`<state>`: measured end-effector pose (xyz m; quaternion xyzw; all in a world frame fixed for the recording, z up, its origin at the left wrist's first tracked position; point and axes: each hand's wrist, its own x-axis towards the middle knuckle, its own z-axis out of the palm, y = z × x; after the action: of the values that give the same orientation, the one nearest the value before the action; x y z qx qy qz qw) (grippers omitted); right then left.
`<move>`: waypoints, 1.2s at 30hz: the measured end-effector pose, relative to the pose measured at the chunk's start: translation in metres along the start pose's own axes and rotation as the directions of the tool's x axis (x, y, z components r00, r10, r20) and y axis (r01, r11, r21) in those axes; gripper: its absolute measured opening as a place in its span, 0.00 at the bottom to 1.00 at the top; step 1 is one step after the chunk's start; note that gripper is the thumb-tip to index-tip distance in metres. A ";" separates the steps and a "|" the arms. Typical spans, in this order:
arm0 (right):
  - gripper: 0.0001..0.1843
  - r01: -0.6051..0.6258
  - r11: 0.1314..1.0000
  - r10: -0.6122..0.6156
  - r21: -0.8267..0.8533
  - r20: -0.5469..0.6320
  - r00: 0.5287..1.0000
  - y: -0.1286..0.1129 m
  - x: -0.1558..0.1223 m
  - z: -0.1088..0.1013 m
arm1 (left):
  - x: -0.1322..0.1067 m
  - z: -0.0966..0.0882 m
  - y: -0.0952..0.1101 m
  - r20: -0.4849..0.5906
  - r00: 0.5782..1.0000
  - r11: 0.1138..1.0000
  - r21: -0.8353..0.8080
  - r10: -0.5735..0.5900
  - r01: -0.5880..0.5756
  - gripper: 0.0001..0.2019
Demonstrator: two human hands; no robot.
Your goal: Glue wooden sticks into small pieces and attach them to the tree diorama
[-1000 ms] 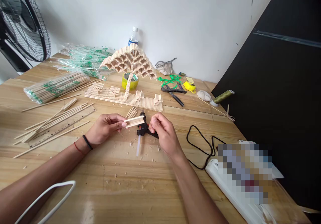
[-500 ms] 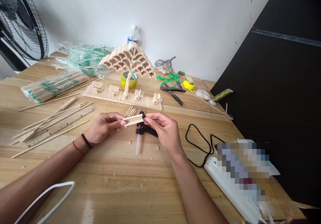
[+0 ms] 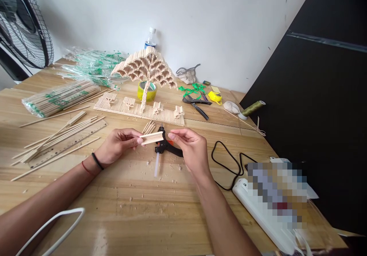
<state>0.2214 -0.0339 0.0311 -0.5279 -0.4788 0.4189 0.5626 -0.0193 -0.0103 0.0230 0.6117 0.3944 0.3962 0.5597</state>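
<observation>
My left hand pinches one end of a small trough-like piece of short wooden sticks between thumb and fingers. Just right of the piece's free end, and apart from it, is my right hand. Its thumb and index finger are closed together, and anything between them is too small to make out. Below the piece lies a black hot glue gun with a clear glue stick protruding from it. A few short cut sticks rest behind the piece.
Behind my hands a stick-built tree-like model stands on a slatted base. Long sticks and a clear ruler lie left, near bagged sticks. Pliers, a yellow tape measure and a white power strip are right.
My right hand has moved off the stick piece, a little to the right. The left hand keeps its hold, and the view has shifted slightly.
</observation>
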 end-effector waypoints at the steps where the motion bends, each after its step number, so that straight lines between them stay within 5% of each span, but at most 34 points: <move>1: 0.15 0.005 1.000 -0.005 0.002 -0.004 1.000 0.000 0.000 0.000 | 0.000 0.000 0.000 0.001 1.000 1.000 0.001 0.001 -0.001 0.18; 11: 0.19 0.063 0.997 -0.061 -0.035 0.053 0.997 -0.001 -0.001 -0.002 | 0.000 0.000 -0.001 -0.002 1.000 1.000 -0.010 -0.009 0.009 0.16; 21: 0.31 -0.053 0.994 0.033 0.092 0.201 0.979 0.001 -0.001 0.001 | 0.000 -0.002 -0.002 0.004 1.000 1.000 0.012 0.015 -0.015 0.17; 31: 0.15 -0.039 0.999 0.035 0.037 0.119 0.992 0.000 -0.001 0.002 | 0.001 -0.001 0.000 0.031 0.999 0.999 -0.050 0.011 -0.009 0.14; 36: 0.18 0.020 1.000 -0.019 -0.015 0.049 0.999 0.000 0.000 0.000 | 0.001 -0.001 -0.002 0.030 0.999 0.998 -0.055 0.010 -0.009 0.15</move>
<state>0.2217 -0.0341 0.0309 -0.5170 -0.5009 0.4225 0.5508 -0.0202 -0.0090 0.0211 0.6040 0.3719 0.4001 0.5804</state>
